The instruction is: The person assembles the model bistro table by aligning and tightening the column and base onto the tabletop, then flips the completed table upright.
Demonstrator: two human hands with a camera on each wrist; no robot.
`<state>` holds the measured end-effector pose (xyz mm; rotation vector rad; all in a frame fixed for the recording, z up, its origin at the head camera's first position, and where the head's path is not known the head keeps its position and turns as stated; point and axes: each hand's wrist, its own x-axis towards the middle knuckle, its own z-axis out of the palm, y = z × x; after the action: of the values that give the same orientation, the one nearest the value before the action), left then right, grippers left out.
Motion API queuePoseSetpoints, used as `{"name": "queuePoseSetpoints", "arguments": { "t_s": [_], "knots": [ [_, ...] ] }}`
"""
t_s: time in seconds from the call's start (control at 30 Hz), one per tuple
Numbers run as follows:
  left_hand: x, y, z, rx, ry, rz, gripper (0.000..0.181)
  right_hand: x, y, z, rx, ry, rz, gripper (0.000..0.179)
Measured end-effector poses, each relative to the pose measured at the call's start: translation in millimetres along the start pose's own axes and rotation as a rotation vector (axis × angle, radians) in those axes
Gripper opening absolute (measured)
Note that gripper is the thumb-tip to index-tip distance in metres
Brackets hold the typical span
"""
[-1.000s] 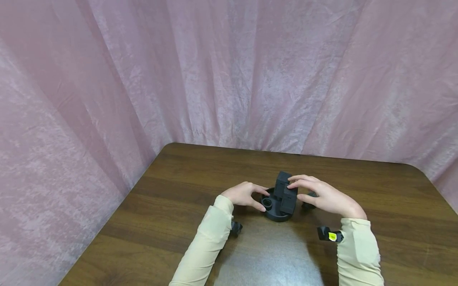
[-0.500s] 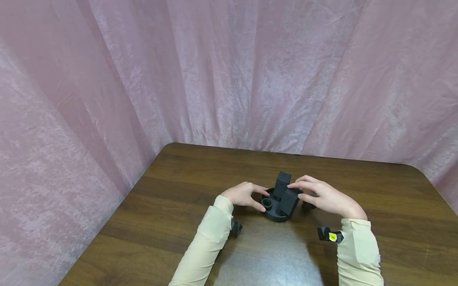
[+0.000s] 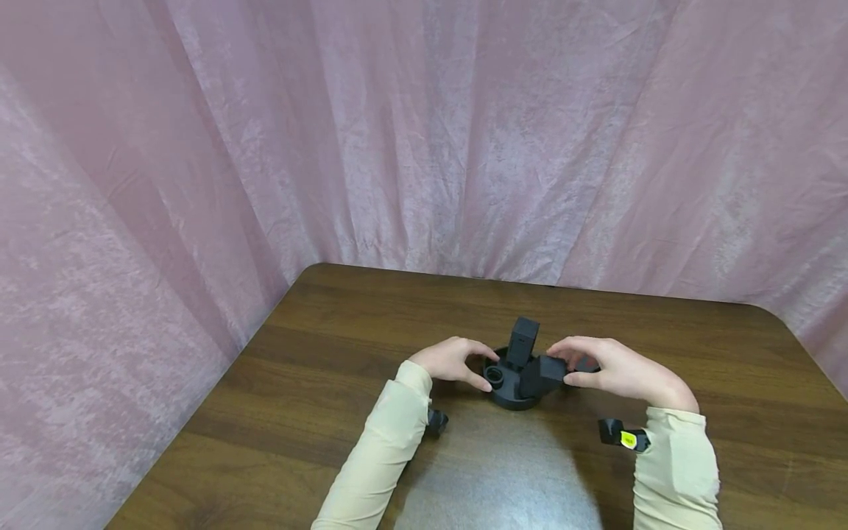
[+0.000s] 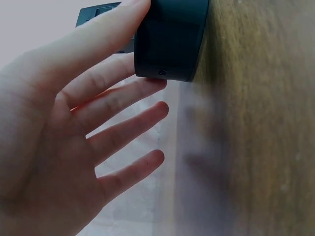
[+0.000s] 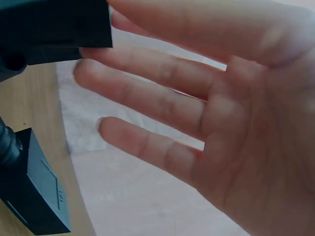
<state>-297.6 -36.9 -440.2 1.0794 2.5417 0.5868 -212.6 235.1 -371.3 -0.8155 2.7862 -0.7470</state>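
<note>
A black device with a round base (image 3: 513,401) and box-shaped blocks on it sits on the table. One block (image 3: 523,340) stands upright at the back, and another block (image 3: 539,377) leans out to the right. My left hand (image 3: 453,361) holds the base's left rim between thumb and fingers; in the left wrist view the base (image 4: 170,42) shows its smooth side wall. My right hand (image 3: 616,368) pinches the end of the leaning block, seen as a dark slab (image 5: 59,27) in the right wrist view. Lower there, another black box (image 5: 39,187) has a ridged joint beside it.
The brown wooden table (image 3: 371,316) has rounded back corners. Pink curtain (image 3: 424,147) hangs behind it and along the left. Both forearms wear pale sleeves, with a small black wrist camera (image 3: 623,436) strapped at the right wrist.
The right-hand block has swung outward to the right, away from the upright block. My right hand has moved right with it. The left hand has stayed on the base.
</note>
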Motion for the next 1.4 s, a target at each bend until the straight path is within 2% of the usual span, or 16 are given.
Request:
{"name": "queuePoseSetpoints", "arguments": {
  "t_s": [0.17, 0.43, 0.63, 0.9, 1.07, 1.23, 1.4],
  "knots": [
    [0.6, -0.2, -0.9, -0.006, 0.005, 0.016, 0.058, -0.1, -1, -1, 0.023, -0.031, -0.016, 0.042],
    [1.8, -1.1, -1.3, -0.03, -0.001, 0.005, 0.057, 3.4, -9, 1, 0.077, -0.051, -0.061, 0.042],
    [2.1, -1.6, 0.1, -0.029, 0.001, 0.009, 0.057, 8.4, -11, 5, 0.056, -0.061, -0.071, 0.041],
    [1.5, -1.8, 1.7, -0.025, 0.001, 0.013, 0.057, 12.4, -11, 12, -0.021, -0.001, -0.134, 0.046],
    [1.3, -1.9, 1.8, -0.035, -0.002, 0.013, 0.056, 14.6, -13, 16, -0.008, -0.054, -0.179, 0.04],
    [0.6, -1.6, 1.1, -0.04, 0.003, 0.013, 0.056, 17.4, -15, 17, 0.027, -0.093, -0.149, 0.039],
    [-0.1, -1.4, -0.8, -0.043, 0.011, 0.019, 0.056, 22.2, -16, 19, 0.014, -0.083, -0.115, 0.038]
  ]
}}
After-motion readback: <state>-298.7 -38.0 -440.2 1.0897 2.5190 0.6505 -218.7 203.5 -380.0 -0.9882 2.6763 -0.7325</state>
